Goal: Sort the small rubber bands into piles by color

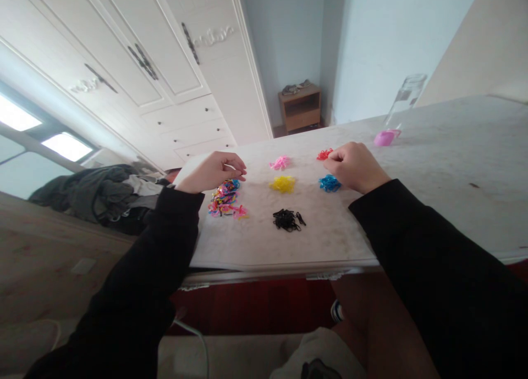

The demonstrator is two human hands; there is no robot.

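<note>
With your right hand (355,166) at the red bands (324,154), avoid brushing the blue bands (329,183); your left hand (215,171) hovers by the mixed pile (224,198) (can't tell if either grip pinches).

The room is softly lit and somewhat dim. Daylight comes from the window (66,147) at far left, whose panes glare to blank white. The table (247,247) takes an even, pale light with only faint, soft-edged shadows, while the floor (256,313) beneath it sinks into deep shade. The black sleeves (433,252) lose nearly all detail. A slight haze lowers contrast, and small strands in the yellow pile (282,184) blur together. The wide lens tilts the wardrobe (173,54) steeply and stretches shapes toward the left and right edges.
</note>
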